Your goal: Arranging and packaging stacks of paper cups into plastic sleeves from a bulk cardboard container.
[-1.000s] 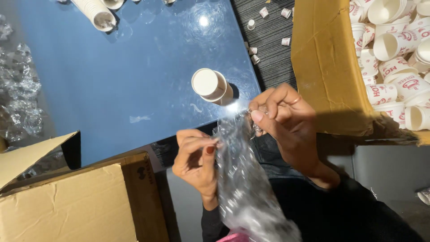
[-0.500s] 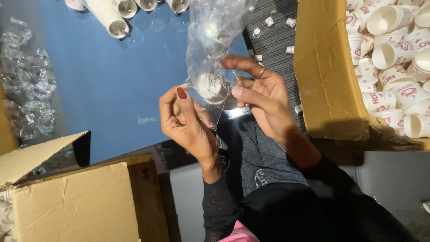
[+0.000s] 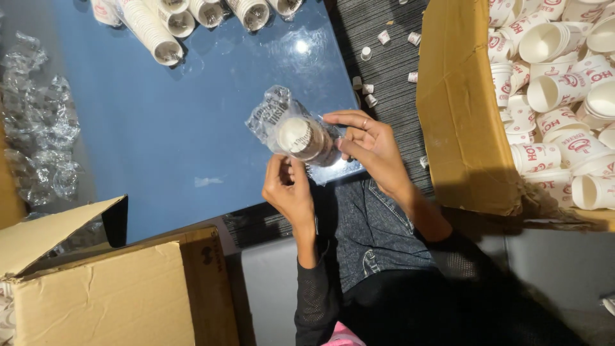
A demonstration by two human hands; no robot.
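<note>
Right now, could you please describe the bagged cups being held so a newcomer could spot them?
At the blue table's near edge, both hands hold a clear plastic bag around a short cup stack. The other stacks on the table lie at its far edge.

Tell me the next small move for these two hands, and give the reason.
Probably draw the clear plastic bag further down the stack of paper cups. The right hand steadies the stack while the left hand pinches plastic below; the bag covers the stack's upper end, its loose end bunched beyond.
</note>
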